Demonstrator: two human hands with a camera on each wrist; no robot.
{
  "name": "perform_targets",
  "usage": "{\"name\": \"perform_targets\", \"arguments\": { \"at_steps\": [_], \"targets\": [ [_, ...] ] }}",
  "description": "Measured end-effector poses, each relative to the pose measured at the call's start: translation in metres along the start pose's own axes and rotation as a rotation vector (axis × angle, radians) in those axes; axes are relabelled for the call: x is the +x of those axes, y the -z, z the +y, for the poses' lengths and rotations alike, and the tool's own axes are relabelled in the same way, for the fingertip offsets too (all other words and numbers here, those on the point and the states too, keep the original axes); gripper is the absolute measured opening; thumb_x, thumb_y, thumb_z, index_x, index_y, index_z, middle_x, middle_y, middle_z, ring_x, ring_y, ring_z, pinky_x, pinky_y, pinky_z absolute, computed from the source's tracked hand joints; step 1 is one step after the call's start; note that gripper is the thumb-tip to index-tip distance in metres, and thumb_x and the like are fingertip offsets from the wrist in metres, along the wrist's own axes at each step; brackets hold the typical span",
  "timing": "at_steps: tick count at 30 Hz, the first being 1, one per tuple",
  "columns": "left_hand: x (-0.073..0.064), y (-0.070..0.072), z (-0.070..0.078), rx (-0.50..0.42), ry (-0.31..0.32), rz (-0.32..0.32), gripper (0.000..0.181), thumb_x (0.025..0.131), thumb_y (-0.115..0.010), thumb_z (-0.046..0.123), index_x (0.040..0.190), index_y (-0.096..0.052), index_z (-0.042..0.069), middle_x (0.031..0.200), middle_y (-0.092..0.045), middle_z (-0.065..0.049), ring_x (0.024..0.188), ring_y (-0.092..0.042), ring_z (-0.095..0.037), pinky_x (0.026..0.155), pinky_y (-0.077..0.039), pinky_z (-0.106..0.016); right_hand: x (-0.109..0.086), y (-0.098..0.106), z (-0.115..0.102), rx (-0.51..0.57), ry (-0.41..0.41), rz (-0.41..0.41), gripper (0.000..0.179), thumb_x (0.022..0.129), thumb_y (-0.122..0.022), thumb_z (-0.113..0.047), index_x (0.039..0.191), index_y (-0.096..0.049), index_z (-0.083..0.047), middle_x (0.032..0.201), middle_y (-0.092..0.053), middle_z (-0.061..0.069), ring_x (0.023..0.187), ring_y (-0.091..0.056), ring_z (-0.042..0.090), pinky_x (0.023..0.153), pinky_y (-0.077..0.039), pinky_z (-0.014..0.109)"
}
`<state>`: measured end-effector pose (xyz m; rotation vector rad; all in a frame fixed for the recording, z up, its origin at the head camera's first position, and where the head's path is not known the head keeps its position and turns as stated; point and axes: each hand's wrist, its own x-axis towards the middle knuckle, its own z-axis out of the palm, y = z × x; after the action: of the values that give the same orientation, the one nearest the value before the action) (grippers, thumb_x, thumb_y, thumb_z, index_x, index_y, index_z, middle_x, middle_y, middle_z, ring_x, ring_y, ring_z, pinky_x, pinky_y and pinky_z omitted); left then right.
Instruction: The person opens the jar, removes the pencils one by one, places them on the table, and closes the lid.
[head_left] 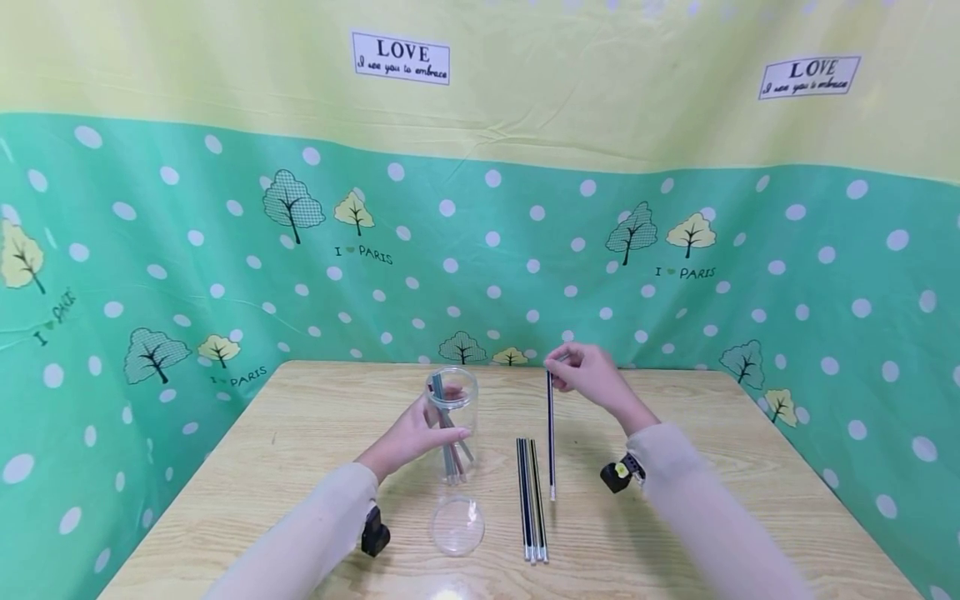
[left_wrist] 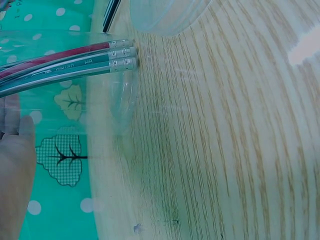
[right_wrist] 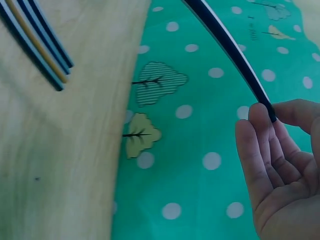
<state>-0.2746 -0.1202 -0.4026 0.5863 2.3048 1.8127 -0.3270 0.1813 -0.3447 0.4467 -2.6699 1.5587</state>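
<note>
My left hand [head_left: 408, 437] grips a clear plastic jar [head_left: 463, 410] round its side. Inside the jar stand several pencils [left_wrist: 85, 70], red and green among them, with their silver ends at the jar's bottom. Thumb and fingertips of my right hand [head_left: 592, 379] pinch one dark striped pencil [head_left: 551, 442] by its upper end. That pencil hangs nearly upright, its silver end down, to the right of the jar. Below it on the left, a row of several pencils [head_left: 532, 500], dark ones and a yellow-striped one, lies on the table.
A round clear lid [head_left: 458, 526] lies on the wooden table [head_left: 322, 467] in front of the jar. Behind the table's far edge hangs a green and yellow curtain [head_left: 510, 275] with dots and trees. A black camera sits on each wrist.
</note>
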Motion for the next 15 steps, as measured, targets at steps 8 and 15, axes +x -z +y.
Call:
{"name": "perform_targets", "arguments": {
  "at_steps": [8, 15],
  "targets": [
    [0.002, 0.001, -0.003, 0.015, 0.001, 0.0, 0.08, 0.074, -0.076, 0.028, 0.14, -0.032, 0.014, 0.136, -0.044, -0.003, 0.126, -0.037, -0.018, 0.104, -0.024, -0.045, -0.005, -0.024, 0.035, 0.01, -0.097, -0.046, 0.024, 0.087, -0.063, -0.023, 0.1, -0.061, -0.003, 0.079, -0.063, 0.011, 0.076, -0.063, 0.031, 0.066, -0.055, 0.036],
    [0.002, 0.0, -0.003, 0.012, 0.0, 0.004, 0.076, 0.074, -0.076, 0.028, 0.137, -0.034, 0.019, 0.137, -0.043, -0.006, 0.126, -0.038, -0.019, 0.104, -0.024, -0.046, -0.008, -0.043, 0.066, -0.049, -0.182, -0.09, 0.018, 0.087, -0.063, -0.021, 0.094, -0.063, -0.005, 0.076, -0.063, 0.008, 0.068, -0.063, 0.023, 0.064, -0.055, 0.039]
  ]
}}
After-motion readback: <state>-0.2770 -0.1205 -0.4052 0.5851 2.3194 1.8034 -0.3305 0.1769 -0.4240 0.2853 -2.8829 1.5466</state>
